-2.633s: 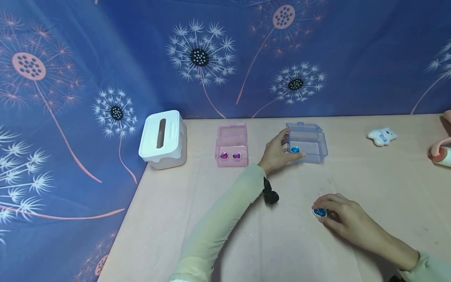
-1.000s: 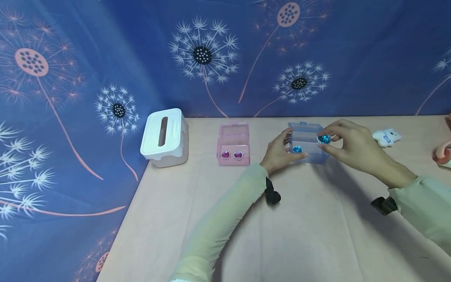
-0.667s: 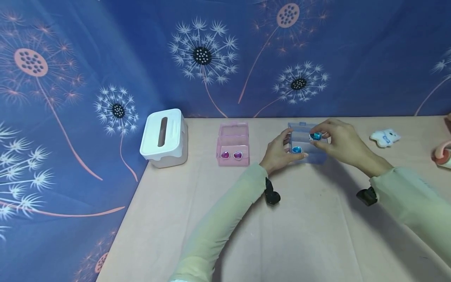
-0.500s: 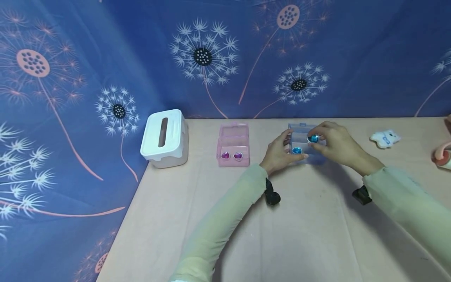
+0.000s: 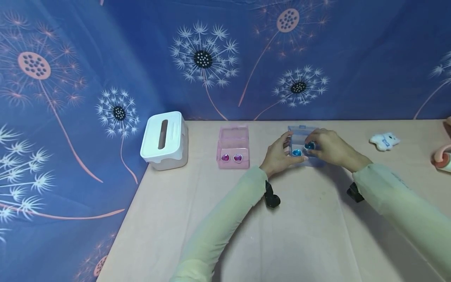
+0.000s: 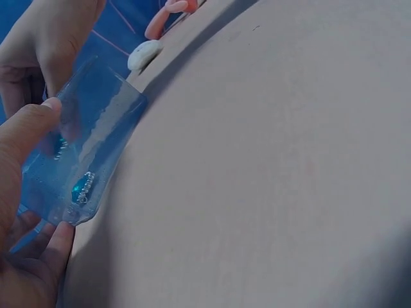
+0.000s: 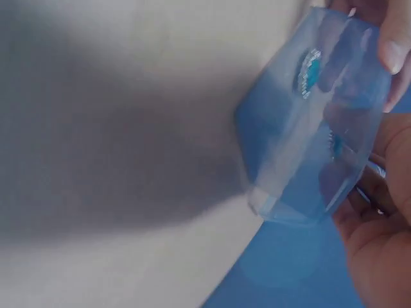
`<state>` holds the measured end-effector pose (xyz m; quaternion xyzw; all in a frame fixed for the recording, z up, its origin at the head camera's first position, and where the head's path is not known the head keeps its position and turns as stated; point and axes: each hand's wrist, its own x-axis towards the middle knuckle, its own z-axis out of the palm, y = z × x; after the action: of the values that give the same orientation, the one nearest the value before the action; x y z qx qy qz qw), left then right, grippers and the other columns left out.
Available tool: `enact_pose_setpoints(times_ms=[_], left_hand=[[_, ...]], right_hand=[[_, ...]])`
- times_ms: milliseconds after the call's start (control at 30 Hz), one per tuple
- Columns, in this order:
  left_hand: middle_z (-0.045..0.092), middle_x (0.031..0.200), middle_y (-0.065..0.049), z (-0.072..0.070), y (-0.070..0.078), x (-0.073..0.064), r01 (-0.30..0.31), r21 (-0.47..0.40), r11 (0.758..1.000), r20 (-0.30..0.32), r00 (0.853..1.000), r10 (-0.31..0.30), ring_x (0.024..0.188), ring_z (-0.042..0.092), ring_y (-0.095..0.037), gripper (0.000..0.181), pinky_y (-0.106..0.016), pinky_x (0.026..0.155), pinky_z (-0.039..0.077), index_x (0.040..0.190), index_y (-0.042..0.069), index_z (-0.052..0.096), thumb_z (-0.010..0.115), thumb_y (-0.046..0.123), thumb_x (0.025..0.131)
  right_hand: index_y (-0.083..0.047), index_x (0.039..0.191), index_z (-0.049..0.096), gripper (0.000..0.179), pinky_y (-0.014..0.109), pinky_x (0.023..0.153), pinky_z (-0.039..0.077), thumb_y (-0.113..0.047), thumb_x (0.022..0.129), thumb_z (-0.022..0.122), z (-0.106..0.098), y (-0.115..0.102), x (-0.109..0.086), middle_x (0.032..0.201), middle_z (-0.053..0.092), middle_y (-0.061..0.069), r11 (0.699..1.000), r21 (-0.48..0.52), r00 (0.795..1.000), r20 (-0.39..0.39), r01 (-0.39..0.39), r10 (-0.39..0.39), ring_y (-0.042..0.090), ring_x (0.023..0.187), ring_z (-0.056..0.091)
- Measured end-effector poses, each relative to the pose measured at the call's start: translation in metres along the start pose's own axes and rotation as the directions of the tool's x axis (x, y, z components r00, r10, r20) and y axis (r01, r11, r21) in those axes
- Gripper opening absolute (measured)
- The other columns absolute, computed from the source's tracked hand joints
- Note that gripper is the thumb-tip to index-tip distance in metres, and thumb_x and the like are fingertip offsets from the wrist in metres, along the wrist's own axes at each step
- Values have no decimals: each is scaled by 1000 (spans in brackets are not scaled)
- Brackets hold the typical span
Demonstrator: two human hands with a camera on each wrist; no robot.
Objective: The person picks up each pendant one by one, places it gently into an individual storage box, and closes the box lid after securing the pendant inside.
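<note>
My left hand (image 5: pixel 279 156) grips the left end of an open see-through blue plastic box (image 5: pixel 298 135), thumb at the front and fingers behind. Inside the box, at its left, lies a blue jewel with a beaded silver rim (image 5: pixel 296 152). My right hand (image 5: pixel 329 148) reaches into the box from the right and pinches a second blue jewel (image 5: pixel 309 145) beside the first. Through the box wall in the left wrist view, the first jewel (image 6: pixel 82 187) rests near the end by my left fingers. The right fingertips are seen only through the plastic in the right wrist view.
Left of the blue box stands an open pink box (image 5: pixel 233 141) holding two magenta jewels (image 5: pixel 231 158). A white lidded box with a slot (image 5: pixel 163 139) is farther left. A small white animal figure (image 5: pixel 384 141) lies at the right, with a pink and white object (image 5: pixel 443 158) at the edge.
My right hand has brought the second blue jewel from over the table's front up to the blue box, then leftward and down into it. My left hand keeps its grip on the box.
</note>
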<state>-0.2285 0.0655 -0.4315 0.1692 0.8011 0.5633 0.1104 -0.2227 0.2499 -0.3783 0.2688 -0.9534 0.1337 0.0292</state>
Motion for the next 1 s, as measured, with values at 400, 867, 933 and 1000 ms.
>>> enact_pose_setpoints(times_ms=[400,867,933,1000], left_hand=[[52,140,-1,1,-2,0,-12,-16,1000,-3,1000,12,131,51,-12,90,-20,99,50,150,21,33,84,24,76],[49,143,-2,4,-2,0,-7,11,1000,0,1000,7,132,49,-13,90,-19,98,50,150,21,32,83,28,77],[49,143,-3,3,-2,0,-13,7,1000,-2,1000,13,133,49,-14,89,-19,98,50,150,21,32,83,27,77],[49,144,-4,2,-2,0,-18,8,1000,-5,1000,18,133,49,-15,89,-20,98,50,150,21,32,82,27,77]], right_hand=[[3,93,71,24,47,77,57,1,71,82,-2,6,3,91,70,14,996,-51,992,104,73,-67,30,84,67],[-2,84,73,16,39,67,59,3,71,81,-2,6,7,81,71,8,997,-20,981,181,79,-74,23,73,69],[-2,85,73,15,38,66,59,3,72,80,-2,7,8,80,71,8,997,-7,980,186,77,-75,23,73,69],[-2,85,73,15,38,67,59,4,73,80,-1,8,9,80,71,8,997,3,979,186,81,-81,23,74,69]])
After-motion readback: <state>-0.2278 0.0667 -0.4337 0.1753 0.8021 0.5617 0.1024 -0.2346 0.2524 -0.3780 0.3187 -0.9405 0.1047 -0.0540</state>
